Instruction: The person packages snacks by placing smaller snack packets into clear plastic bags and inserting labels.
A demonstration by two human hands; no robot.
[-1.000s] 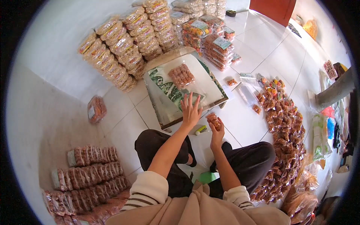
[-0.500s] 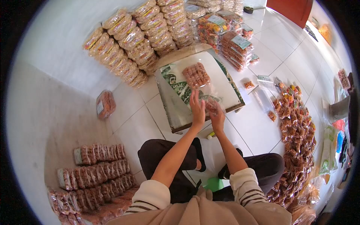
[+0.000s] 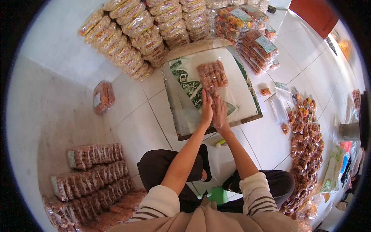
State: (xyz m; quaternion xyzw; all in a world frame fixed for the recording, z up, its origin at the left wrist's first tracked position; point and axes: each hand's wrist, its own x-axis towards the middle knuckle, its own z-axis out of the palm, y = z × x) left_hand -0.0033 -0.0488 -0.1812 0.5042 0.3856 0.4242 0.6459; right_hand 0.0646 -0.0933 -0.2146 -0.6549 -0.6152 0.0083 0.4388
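Note:
A clear plastic bag (image 3: 231, 101) of brown snack packets (image 3: 212, 74) lies on a low stool-like table with a white and green top (image 3: 241, 106). The packets are packed in rows at the far end of the bag. My left hand (image 3: 207, 111) rests along the left side of the bag's near end, its fingers stretched out. Beside it my right hand (image 3: 220, 113) is under or inside the clear plastic, fingers pointing away from me. A small brown packet (image 3: 211, 93) shows between the fingertips of both hands, partly hidden by plastic.
Filled brown bags (image 3: 91, 176) are lined up at the lower left; one bag (image 3: 103, 96) leans by the wall. Tall stacks of pale bags (image 3: 133, 29) stand behind the table, labelled bags (image 3: 258, 46) at back right. A long heap of small packets (image 3: 305, 143) lies right.
The small packet in my right hand has moved left and forward toward the packed rows. My hands have come closer together. The view has shifted slightly.

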